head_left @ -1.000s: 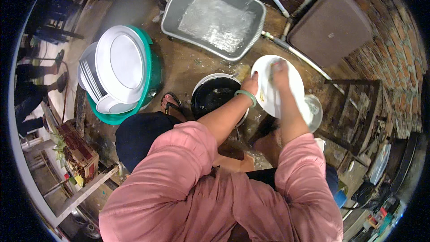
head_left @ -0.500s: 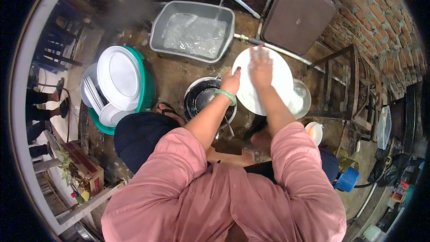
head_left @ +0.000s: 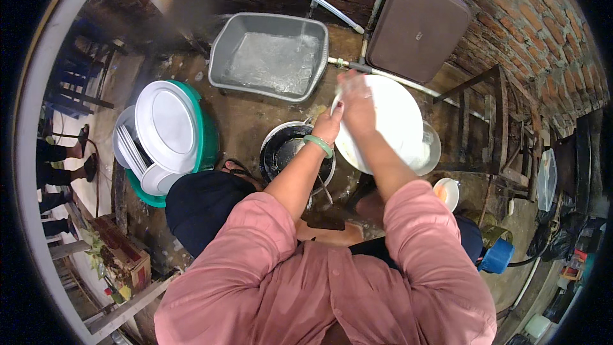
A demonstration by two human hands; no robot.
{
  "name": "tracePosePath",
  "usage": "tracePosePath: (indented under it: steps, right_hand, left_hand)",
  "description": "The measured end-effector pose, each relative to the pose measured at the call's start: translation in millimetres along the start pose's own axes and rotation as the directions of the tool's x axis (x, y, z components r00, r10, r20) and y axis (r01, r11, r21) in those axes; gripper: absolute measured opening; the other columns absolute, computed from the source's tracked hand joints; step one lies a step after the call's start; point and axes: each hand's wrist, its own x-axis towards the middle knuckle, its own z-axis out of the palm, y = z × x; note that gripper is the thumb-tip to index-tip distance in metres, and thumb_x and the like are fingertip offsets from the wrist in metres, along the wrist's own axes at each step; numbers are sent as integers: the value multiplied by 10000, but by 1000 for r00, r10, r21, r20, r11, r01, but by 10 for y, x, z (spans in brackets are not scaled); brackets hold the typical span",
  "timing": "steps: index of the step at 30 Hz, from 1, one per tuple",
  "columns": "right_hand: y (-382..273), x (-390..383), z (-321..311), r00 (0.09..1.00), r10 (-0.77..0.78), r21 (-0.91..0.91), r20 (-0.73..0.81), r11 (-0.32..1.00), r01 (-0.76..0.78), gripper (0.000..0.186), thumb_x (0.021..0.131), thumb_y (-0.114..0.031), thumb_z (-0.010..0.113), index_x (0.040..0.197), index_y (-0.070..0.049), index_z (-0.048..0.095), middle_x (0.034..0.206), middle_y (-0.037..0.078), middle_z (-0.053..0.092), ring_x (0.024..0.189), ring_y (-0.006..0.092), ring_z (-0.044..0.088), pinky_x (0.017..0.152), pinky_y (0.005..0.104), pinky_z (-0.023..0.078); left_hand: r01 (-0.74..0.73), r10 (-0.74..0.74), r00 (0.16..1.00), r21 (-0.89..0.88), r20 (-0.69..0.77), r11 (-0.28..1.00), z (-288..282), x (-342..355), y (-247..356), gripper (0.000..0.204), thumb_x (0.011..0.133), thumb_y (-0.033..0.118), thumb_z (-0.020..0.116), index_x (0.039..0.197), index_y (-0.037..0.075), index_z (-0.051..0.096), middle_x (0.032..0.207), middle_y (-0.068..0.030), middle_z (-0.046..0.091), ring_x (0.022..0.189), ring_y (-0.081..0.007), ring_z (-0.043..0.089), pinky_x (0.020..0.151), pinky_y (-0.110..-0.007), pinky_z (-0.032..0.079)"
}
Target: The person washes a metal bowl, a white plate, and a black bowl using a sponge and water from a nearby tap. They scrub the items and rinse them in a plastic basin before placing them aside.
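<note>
A large white oval plate [head_left: 393,121] is tilted in front of me, right of centre. My left hand [head_left: 327,124], with a green bangle at its wrist, grips the plate's left rim, thumb on the upper face. Across the plate's upper left part lies my right hand [head_left: 357,105], its fingers stretched out and blurred at the tips. Whether anything is under that palm is hidden. Below my left hand stands a dark pot [head_left: 281,153] with a light rim and a handle sticking out. A translucent bowl [head_left: 431,148] with whitish suds is partly behind the plate.
A grey basin [head_left: 220,80] holds water, with a thin stream falling into it. At left, a green tub [head_left: 207,128] holds several white plates [head_left: 167,124]. A brown tray [head_left: 418,29] leans against the brick wall. Right are a small white bowl [head_left: 451,193], a blue dipper [head_left: 497,257] and a wooden frame [head_left: 469,166].
My right hand has slid left across the plate toward its rim, near my left hand. The left hand keeps its grip. The whole view has shifted slightly.
</note>
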Motion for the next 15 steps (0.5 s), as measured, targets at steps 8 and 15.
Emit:
tracePosePath:
  steps: [8, 15]
  right_hand:
    - [668, -993, 84, 921, -201, -157, 334, 951, 265, 408, 807, -120, 386, 1209, -55, 409, 1235, 128, 422, 1192, 281, 335, 1010, 411, 227]
    - [137, -430, 200, 997, 79, -107, 17, 991, -77, 468, 780, -137, 413, 1241, -73, 364, 1287, 137, 350, 1217, 294, 285, 1006, 395, 227]
  left_hand:
    - [179, -159, 958, 65, -238, 982, -56, -8, 191, 448, 808, 315, 523, 965, -104, 526, 884, -161, 579, 721, -221, 553, 627, -336, 437]
    - [130, -92, 979, 209, -183, 969, 259, -138, 48, 539, 837, 402, 456, 956, -119, 529, 894, -198, 579, 821, -243, 541, 721, -336, 411]
